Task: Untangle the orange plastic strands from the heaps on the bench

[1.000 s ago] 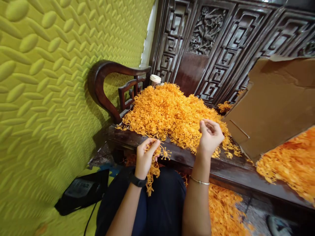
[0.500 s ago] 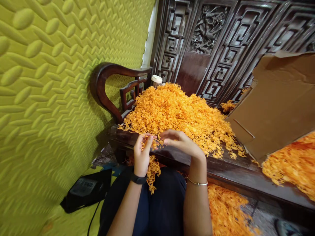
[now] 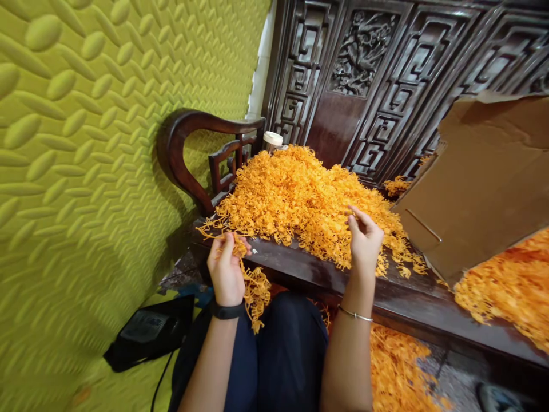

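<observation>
- Gripping a tangled orange bunch, the left hand is closed at the surface's near edge.
- At the pile, the right hand is half-curled; whether it pinches a piece, I cannot tell.
- Gathering seems underway; separating tangled pieces calls for a fine pinch.

Dark wooden bench with curved armrest; carved lattice backrest behind its seat; embossed yellow-green wall to its left; grey floor beneath its front edge.
</observation>
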A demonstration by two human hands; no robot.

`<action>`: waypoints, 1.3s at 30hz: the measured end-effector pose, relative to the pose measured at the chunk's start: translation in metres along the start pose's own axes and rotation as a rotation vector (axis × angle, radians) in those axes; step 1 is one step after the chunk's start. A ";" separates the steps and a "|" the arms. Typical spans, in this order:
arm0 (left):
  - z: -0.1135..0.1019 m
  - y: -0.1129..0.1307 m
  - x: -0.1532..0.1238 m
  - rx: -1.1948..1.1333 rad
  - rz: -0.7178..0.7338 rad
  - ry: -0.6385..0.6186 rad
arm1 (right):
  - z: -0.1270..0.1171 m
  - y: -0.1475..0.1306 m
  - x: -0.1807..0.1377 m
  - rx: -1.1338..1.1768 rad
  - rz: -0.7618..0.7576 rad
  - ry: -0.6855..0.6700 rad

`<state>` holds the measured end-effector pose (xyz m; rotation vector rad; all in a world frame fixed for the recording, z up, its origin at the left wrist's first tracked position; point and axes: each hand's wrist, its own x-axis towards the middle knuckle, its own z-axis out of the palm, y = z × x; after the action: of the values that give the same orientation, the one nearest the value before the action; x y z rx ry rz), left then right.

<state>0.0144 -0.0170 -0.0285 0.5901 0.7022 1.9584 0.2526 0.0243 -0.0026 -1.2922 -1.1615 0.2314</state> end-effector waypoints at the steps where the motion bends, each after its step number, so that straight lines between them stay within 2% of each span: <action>1: 0.000 -0.001 0.001 -0.004 -0.034 -0.011 | -0.002 0.003 0.001 -0.024 -0.007 -0.020; 4: 0.005 -0.007 -0.003 0.000 -0.127 -0.072 | 0.003 -0.009 -0.004 -0.196 -0.037 -0.134; 6: 0.010 -0.012 -0.009 0.014 -0.154 -0.099 | 0.013 -0.028 -0.013 -0.258 -0.084 -0.296; 10: 0.018 -0.019 -0.016 0.037 -0.105 -0.105 | 0.034 -0.065 -0.033 -0.015 -0.088 -0.866; 11: 0.018 -0.019 -0.017 0.039 -0.090 -0.110 | 0.039 -0.070 -0.037 0.033 -0.078 -0.960; 13: 0.018 -0.020 -0.018 0.041 -0.077 -0.130 | 0.049 -0.075 -0.043 0.061 -0.107 -1.026; 16: 0.016 -0.020 -0.017 0.063 -0.113 -0.110 | 0.058 -0.073 -0.047 0.022 -0.165 -0.989; 20: 0.014 -0.020 -0.018 0.104 -0.159 -0.005 | 0.058 -0.073 -0.045 0.021 -0.162 -0.890; 25: 0.019 -0.025 -0.027 0.294 0.049 0.046 | 0.057 -0.080 -0.048 0.093 -0.246 -0.582; 27: 0.022 -0.027 -0.030 0.318 0.079 0.048 | 0.060 -0.081 -0.050 0.112 -0.251 -0.485; 30: 0.028 -0.027 -0.035 0.282 0.034 0.026 | 0.065 -0.081 -0.054 0.151 -0.250 -0.375; 35: 0.033 -0.021 -0.038 0.203 -0.021 0.007 | 0.074 -0.083 -0.059 0.246 -0.192 -0.288; 37: 0.030 -0.020 -0.036 0.193 -0.017 0.012 | 0.070 -0.083 -0.055 0.318 -0.141 -0.131; 39: 0.024 -0.020 -0.032 0.181 0.009 0.038 | 0.059 -0.077 -0.046 0.381 -0.103 0.099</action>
<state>0.0569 -0.0324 -0.0285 0.6677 0.9085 1.9314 0.1520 0.0028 0.0272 -0.8976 -1.0371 0.2937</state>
